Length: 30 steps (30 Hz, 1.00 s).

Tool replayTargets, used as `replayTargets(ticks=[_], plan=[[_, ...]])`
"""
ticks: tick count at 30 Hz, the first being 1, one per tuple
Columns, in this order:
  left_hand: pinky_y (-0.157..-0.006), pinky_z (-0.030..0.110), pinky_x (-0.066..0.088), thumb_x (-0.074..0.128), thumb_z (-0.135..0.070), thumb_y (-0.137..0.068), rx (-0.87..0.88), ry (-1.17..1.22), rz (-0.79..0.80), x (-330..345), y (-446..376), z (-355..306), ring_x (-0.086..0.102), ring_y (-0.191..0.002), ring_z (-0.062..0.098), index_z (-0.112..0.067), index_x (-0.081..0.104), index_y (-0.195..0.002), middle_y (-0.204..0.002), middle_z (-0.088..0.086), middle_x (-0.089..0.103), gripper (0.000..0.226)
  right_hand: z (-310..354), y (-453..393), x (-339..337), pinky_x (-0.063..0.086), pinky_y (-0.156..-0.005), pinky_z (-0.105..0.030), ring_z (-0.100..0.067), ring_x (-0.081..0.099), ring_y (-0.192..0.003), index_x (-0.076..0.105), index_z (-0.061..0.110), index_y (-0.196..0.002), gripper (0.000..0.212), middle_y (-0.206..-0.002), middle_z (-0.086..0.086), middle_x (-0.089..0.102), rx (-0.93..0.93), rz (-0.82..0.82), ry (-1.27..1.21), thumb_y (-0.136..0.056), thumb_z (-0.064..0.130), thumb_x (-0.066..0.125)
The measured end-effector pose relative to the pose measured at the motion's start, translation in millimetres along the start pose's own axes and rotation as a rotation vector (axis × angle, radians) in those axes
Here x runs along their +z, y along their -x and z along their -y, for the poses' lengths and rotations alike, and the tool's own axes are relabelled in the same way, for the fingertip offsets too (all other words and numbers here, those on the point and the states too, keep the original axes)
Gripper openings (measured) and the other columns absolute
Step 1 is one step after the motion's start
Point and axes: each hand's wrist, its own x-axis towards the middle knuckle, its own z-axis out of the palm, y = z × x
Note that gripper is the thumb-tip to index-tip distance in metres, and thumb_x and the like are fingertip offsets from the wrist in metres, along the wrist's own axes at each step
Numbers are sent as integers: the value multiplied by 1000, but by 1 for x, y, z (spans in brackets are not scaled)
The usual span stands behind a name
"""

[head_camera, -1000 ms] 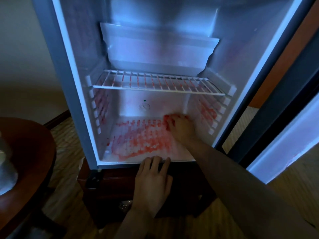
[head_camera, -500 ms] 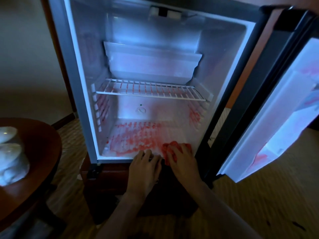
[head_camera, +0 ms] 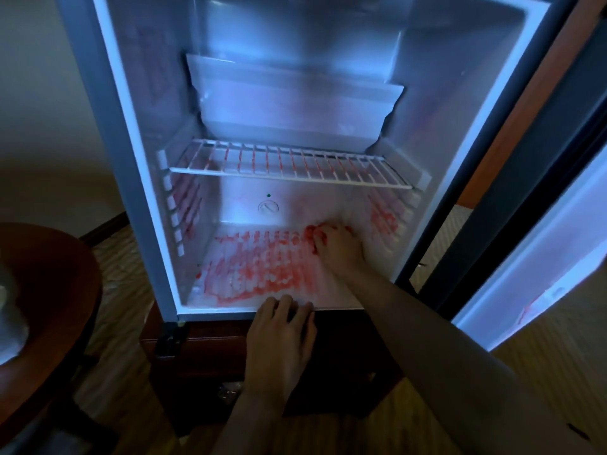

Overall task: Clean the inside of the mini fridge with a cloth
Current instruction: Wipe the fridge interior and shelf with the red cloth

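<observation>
The right hand [head_camera: 340,249] reaches deep into the mini fridge [head_camera: 295,110], fingers curled over a red cloth [head_camera: 312,233] pressed on the floor at the back right corner, below the wire shelf [head_camera: 289,167]. The left hand [head_camera: 279,336] rests flat, fingers straight, on the front lip. Most of the cloth is hidden under the hand.

Round wooden table [head_camera: 49,290] on patterned carpet [head_camera: 542,372].
</observation>
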Motion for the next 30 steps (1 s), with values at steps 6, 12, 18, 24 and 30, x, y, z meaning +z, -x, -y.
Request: replayTargets(ticks=[6,12,18,24,30], plan=[[-79,31,50,48,-33,-101,10,-21,16,-10,2,-3,54,-99,18,-20,69,-119,-106,-3,60,30,-3,45,-1,33,-113,-40,-31,54,-117,67,21,-124,32,-129,-6,62,-75,-31,35,-100,37,52],[-75,31,51,51,-33,-100,-12,-42,36,-16,1,-7,54,-99,19,-20,69,-117,-106,-2,59,28,-3,140,-18,42,-105,-41,-22,53,-110,66,24,-122,26,-123,0,61,-152,-193,-7,-96,27,61],[-73,29,50,48,-32,-100,20,-29,14,-10,3,-1,53,-96,16,-19,69,-118,-105,-3,59,31,2,130,-20,46,-100,-46,-26,59,-106,68,22,-119,26,-116,1,66,-177,-146,69,-99,23,52],[-76,28,49,49,-31,-98,21,3,-4,1,5,5,52,-102,16,-21,66,-124,-110,-6,58,32,3,37,-3,38,-101,-40,-32,56,-109,71,19,-113,24,-115,-7,67,-42,-44,21,-103,24,49],[-81,28,51,49,-32,-99,16,10,15,-2,3,4,53,-104,16,-23,66,-125,-111,-6,58,33,-3,-9,8,33,-107,-37,-29,53,-121,64,22,-126,33,-132,-7,60,-4,68,91,-106,31,40]])
